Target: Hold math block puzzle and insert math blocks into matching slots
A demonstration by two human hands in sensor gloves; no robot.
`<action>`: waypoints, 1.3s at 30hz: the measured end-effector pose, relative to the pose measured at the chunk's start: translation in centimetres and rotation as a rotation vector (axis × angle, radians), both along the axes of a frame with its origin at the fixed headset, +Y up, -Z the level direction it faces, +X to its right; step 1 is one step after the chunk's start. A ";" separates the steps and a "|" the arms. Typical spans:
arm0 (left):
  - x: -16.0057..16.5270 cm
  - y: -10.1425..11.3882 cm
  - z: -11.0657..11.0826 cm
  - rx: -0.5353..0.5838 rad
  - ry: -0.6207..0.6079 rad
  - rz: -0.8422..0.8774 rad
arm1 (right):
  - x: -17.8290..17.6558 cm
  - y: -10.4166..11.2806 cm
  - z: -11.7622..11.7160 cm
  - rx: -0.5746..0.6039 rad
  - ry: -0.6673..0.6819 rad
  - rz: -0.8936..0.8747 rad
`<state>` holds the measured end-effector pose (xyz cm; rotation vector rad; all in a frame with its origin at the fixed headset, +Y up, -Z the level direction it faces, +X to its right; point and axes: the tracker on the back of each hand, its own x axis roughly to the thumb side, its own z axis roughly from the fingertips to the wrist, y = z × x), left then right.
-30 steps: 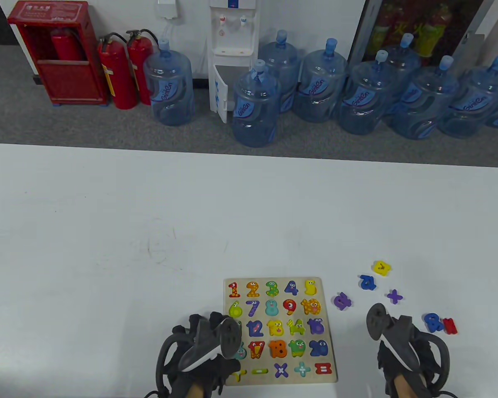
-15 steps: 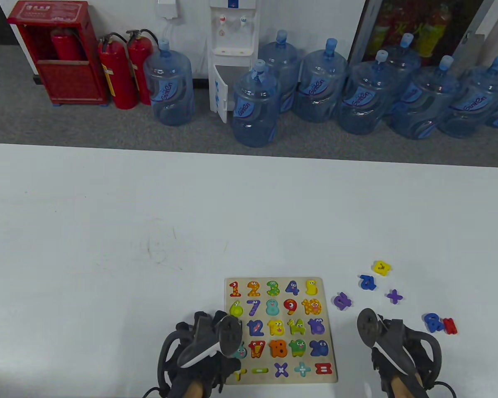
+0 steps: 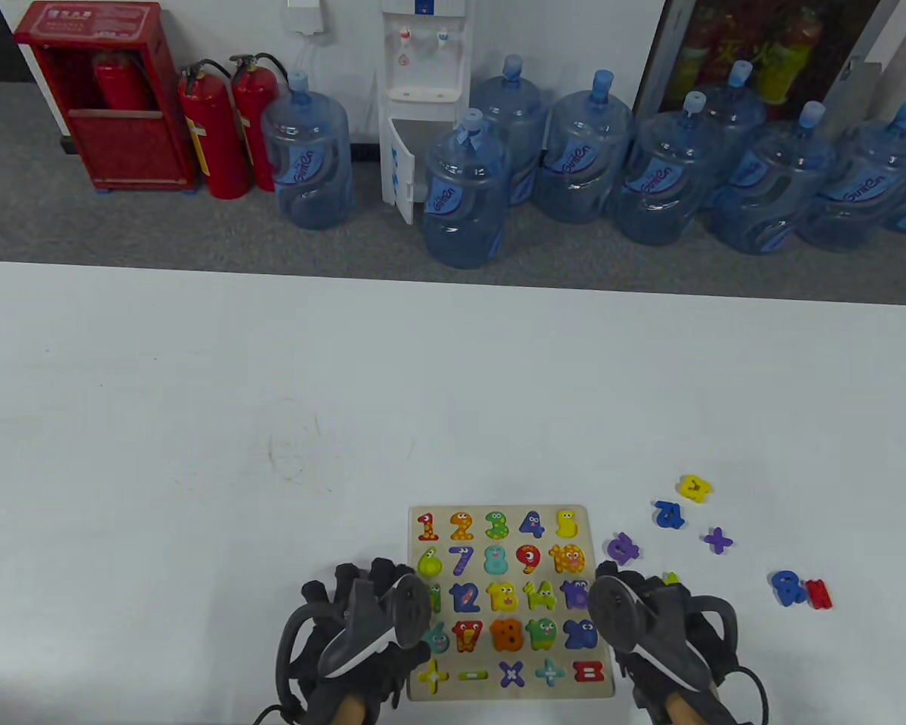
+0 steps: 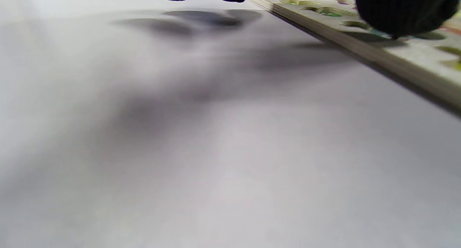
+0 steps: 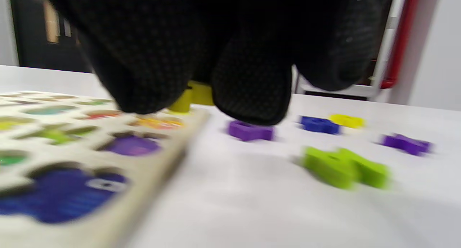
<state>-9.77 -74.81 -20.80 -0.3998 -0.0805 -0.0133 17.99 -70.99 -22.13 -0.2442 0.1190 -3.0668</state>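
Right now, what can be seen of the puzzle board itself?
The puzzle board is a pale, wood-looking, roughly square slab lying flat near the table's front edge. Rows of coloured numbers and, along its near edge, maths signs sit in cut-out slots. The left hand covers its near left side and the right hand its right edge. Contact is unclear.

In the table view, the black-gloved left hand [image 3: 362, 642] and its tracker cover the left edge of the pale wooden number puzzle board [image 3: 596, 683]; the black-gloved right hand [image 3: 653, 634] covers the right edge. Whether either hand has a grip on the board cannot be told. A lime-green block [image 3: 672, 578] barely peeks out behind the right hand. Both wrist views are blurred, fingertips [image 4: 403, 13] cropped at the top edge.
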 end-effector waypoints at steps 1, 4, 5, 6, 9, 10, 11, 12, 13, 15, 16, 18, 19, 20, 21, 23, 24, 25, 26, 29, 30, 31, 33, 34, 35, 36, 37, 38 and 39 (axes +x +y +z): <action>0.0 0.0 0.0 -0.001 0.003 0.001 | -0.9 0.3 0.1 0.011 0.019 0.003; -0.1 -0.1 0.0 -0.015 0.010 0.022 | -3.6 0.9 0.5 0.031 0.088 0.012; -0.1 -0.1 0.0 -0.018 0.014 0.022 | -4.5 1.1 0.7 0.038 0.115 0.011; -0.2 -0.1 0.0 -0.019 0.018 0.020 | -5.3 1.2 0.9 0.041 0.138 0.008; -0.3 0.0 0.0 -0.011 0.025 0.013 | -8.5 1.4 1.8 0.043 0.236 0.006; -0.3 0.0 0.0 -0.012 0.025 0.019 | -9.7 1.4 2.1 0.036 0.283 0.007; -0.3 0.0 0.0 -0.013 0.027 0.023 | -10.3 1.5 2.4 0.031 0.305 0.007; -0.3 0.0 0.0 -0.017 0.029 0.029 | -11.3 1.5 2.8 0.023 0.347 0.008; -0.3 0.0 0.0 -0.020 0.031 0.033 | -12.5 1.8 3.4 0.025 0.393 0.016; -0.4 0.0 -0.1 -0.017 0.038 0.040 | -13.6 2.0 4.1 0.031 0.440 0.021; -0.5 0.1 -0.1 -0.014 0.040 0.043 | -14.4 2.0 4.5 0.033 0.470 0.018; -0.6 0.2 -0.1 -0.010 0.043 0.047 | -15.4 1.7 4.8 0.029 0.512 0.011; -0.6 0.2 -0.1 -0.008 0.044 0.050 | -16.0 1.3 4.9 0.016 0.526 0.019; -0.7 0.2 -0.1 -0.006 0.043 0.053 | -16.4 1.0 4.8 0.007 0.534 0.027; -0.7 0.3 -0.1 -0.004 0.042 0.060 | -16.8 0.4 4.8 -0.005 0.535 0.035; -0.7 0.2 -0.1 -0.003 0.040 0.058 | -17.2 -0.4 4.8 -0.018 0.539 0.056; -0.7 0.1 -0.1 -0.013 0.036 0.026 | -17.2 -0.6 5.0 -0.004 0.544 0.059; -0.7 0.1 -0.1 -0.026 0.033 0.009 | -17.2 -0.6 5.1 -0.001 0.550 0.069; -0.7 0.1 -0.1 -0.029 0.036 0.015 | -17.2 -0.6 5.2 0.005 0.553 0.074; -1.0 0.0 -0.3 -0.034 0.057 0.044 | -17.1 -0.6 5.4 0.011 0.559 0.074; -1.2 -0.1 -0.4 -0.036 0.071 0.035 | -17.1 -0.7 5.4 0.006 0.562 0.082; -1.3 -0.1 -0.4 -0.032 0.087 0.029 | -17.1 -0.8 5.4 -0.001 0.562 0.088; -1.7 0.0 -0.4 -0.019 0.111 0.023 | -17.0 -1.1 5.4 -0.019 0.568 0.095; -1.8 0.0 -0.4 -0.010 0.122 0.028 | -16.9 -1.3 5.4 -0.035 0.580 0.099; -1.9 0.0 -0.4 -0.006 0.128 0.037 | -16.9 -1.4 5.5 -0.044 0.591 0.100; -2.0 0.0 -0.5 -0.010 0.124 0.052 | -17.0 -1.6 5.7 -0.053 0.607 0.100; -2.0 0.0 -0.5 -0.025 0.119 0.071 | -17.1 -1.8 5.8 -0.050 0.617 0.105; -2.0 -0.1 -0.5 -0.031 0.119 0.079 | -17.2 -1.9 5.9 -0.045 0.620 0.114; -1.9 -0.1 -0.5 -0.033 0.121 0.081 | -17.3 -2.0 6.0 -0.028 0.618 0.127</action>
